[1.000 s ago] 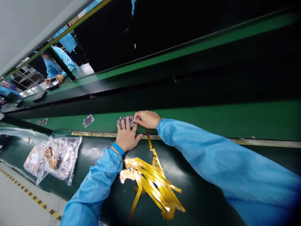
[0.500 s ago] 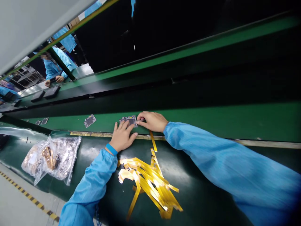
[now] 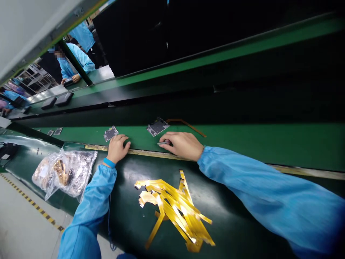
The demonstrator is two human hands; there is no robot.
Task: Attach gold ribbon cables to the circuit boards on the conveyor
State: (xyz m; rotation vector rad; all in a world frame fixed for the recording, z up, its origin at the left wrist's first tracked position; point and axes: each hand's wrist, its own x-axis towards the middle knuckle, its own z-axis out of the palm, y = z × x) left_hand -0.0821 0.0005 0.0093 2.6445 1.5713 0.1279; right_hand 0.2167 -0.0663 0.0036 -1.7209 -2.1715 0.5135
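Note:
My left hand (image 3: 118, 148) reaches over the belt's near edge, its fingertips at the lower right corner of a small dark circuit board (image 3: 110, 133). The thumb stands apart from the fingers. My right hand (image 3: 184, 144) is closed around a thin grey stick-like tool (image 3: 163, 142), whose exact kind I cannot make out. Just beyond this hand another circuit board (image 3: 157, 126) lies on the green belt, and an orange flex cable (image 3: 188, 124) stretches from its right side. A pile of shiny golden flex cables (image 3: 175, 210) lies on the dark green bench in front of me.
To the left is a clear plastic bag (image 3: 66, 172) with golden parts inside. More boards (image 3: 58, 131) lie farther left on the belt (image 3: 256, 147). Dark flat devices (image 3: 64, 99) rest on the far ledge, where a co-worker in blue (image 3: 77, 59) handles something dark.
My left hand has left the nearer board and moved left to another. The first board now lies farther back, turned, with its flex cable on the belt. My right hand has drawn slightly right, keeping the tool.

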